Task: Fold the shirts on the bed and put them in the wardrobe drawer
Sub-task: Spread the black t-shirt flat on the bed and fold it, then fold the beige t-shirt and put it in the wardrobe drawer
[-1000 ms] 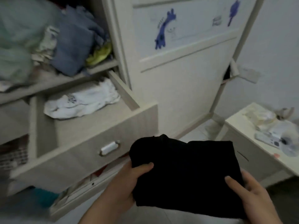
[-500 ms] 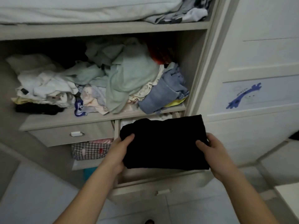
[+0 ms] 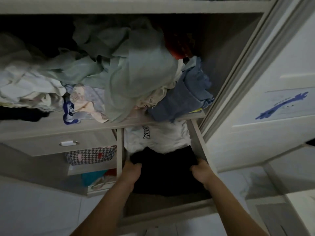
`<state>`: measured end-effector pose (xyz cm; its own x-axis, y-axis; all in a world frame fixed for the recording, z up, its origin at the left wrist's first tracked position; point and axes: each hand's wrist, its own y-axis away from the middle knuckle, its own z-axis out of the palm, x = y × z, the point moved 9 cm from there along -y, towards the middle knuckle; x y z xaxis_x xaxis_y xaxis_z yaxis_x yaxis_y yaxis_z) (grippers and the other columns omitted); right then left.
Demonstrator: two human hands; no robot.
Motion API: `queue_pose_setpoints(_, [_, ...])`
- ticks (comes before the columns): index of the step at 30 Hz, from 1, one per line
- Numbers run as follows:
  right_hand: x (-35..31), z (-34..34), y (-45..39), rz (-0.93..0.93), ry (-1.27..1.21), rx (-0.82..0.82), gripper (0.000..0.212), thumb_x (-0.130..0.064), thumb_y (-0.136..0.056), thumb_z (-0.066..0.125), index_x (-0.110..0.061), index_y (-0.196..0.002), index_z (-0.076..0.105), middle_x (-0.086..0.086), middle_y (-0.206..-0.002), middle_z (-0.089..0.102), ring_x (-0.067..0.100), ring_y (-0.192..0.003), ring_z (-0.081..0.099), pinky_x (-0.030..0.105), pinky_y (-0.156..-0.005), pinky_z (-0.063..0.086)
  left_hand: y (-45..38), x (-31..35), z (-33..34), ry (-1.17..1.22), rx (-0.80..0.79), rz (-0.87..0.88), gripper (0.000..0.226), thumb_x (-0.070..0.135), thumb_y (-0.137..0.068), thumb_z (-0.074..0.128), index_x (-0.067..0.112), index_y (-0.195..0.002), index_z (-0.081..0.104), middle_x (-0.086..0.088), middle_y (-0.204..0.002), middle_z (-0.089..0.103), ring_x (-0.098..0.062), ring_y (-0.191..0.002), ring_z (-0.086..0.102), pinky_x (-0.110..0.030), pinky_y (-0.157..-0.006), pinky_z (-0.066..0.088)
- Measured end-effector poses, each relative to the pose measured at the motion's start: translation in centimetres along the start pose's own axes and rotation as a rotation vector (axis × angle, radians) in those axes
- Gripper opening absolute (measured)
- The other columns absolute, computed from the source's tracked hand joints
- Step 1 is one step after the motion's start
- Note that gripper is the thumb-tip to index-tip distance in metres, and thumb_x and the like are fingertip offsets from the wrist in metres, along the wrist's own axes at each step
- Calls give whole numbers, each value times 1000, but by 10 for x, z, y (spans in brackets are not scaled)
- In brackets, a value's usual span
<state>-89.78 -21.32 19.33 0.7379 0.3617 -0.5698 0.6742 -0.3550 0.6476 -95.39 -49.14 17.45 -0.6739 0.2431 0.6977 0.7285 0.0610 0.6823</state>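
A folded black shirt point(image 3: 166, 169) lies low inside the open wardrobe drawer point(image 3: 163, 214), its far edge against a folded white shirt with black lettering point(image 3: 158, 136) at the drawer's back. My left hand point(image 3: 131, 171) grips the black shirt's left edge, fingers curled under it. On the opposite edge my right hand point(image 3: 202, 172) holds it the same way. Both forearms reach down into the drawer from the bottom of the view.
A shelf above the drawer holds a messy heap of clothes: pale green fabric point(image 3: 136, 74), blue denim point(image 3: 184, 97), white items point(image 3: 29, 86). A shut drawer with a metal handle point(image 3: 69, 143) sits left, a houndstooth bag point(image 3: 90, 155) beneath it. The white wardrobe door point(image 3: 265, 99) stands right.
I have stepped close to the wardrobe and both hands have lowered the black shirt from above the drawer down into it, against the white shirt.
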Motion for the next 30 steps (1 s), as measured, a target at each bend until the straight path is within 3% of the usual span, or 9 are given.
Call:
queue_pose_setpoints(3, [12,8,-3,66,168,0,52,-4,-91,51,4,-141,40,28,-134,54,40,-123,53,40,-100,44,12,-5,7,-201,121,130,72,4,-91,53,12,-153,17,-21,-147,36,-36,-131,42,-40,-109,36])
queue_pose_setpoints(6, [0,11,2,-55,261,73,75,-15,-92,54,-5,-153,11,27,-144,39,43,-128,46,43,-101,40,37,22,31,-782,272,614,85,1,-83,61,24,-155,21,-18,-160,10,-37,-146,14,-48,-118,20])
queue_pose_setpoints(8, [-21,19,15,-242,541,171,87,-25,-90,57,-16,-156,0,21,-154,20,41,-137,34,46,-106,36,36,12,66,-1124,52,755,82,7,-88,56,32,-155,18,-10,-164,-2,-31,-150,-3,-50,-121,11])
queue_pose_setpoints(11, [-27,58,19,-408,858,29,82,-36,-92,54,-29,-157,5,8,-164,-4,34,-149,7,51,-116,25,21,-27,82,-1329,-344,560,68,29,-99,47,38,-155,10,-2,-164,-12,-27,-150,-7,-51,-120,9])
queue_pose_setpoints(14, [3,73,10,-246,848,-215,75,-37,-95,51,-34,-156,8,4,-165,-4,32,-150,2,52,-115,29,12,-41,76,-1397,-434,449,68,42,-99,45,44,-153,4,0,-164,-13,-33,-150,-4,-55,-119,17])
queue_pose_setpoints(19, [7,73,14,-240,730,-213,68,-41,-96,48,-28,-156,19,5,-165,8,31,-150,11,47,-118,26,12,-43,69,-1542,-448,456,59,42,-99,41,48,-151,15,-3,-164,1,-39,-146,8,-55,-112,26])
queue_pose_setpoints(23, [-14,36,37,-339,213,6,60,-31,-99,54,-22,-154,31,3,-158,33,17,-143,33,25,-115,27,27,10,82,-1061,-246,655,42,43,-97,46,39,-139,47,-1,-144,45,-23,-129,43,-38,-103,39])
queue_pose_setpoints(27, [3,-25,93,-351,-471,246,48,-19,-99,55,-26,-146,45,-8,-141,54,-2,-121,52,9,-100,39,69,51,113,-123,-407,548,32,37,-88,57,44,-119,60,19,-126,61,-1,-119,55,-21,-96,42])
queue_pose_setpoints(30, [55,-69,150,-337,-773,454,42,-11,-101,52,-25,-140,51,-9,-135,59,1,-120,58,24,-106,44,115,61,156,139,-531,558,29,25,-87,61,39,-112,66,14,-120,67,-4,-113,61,-31,-95,48])
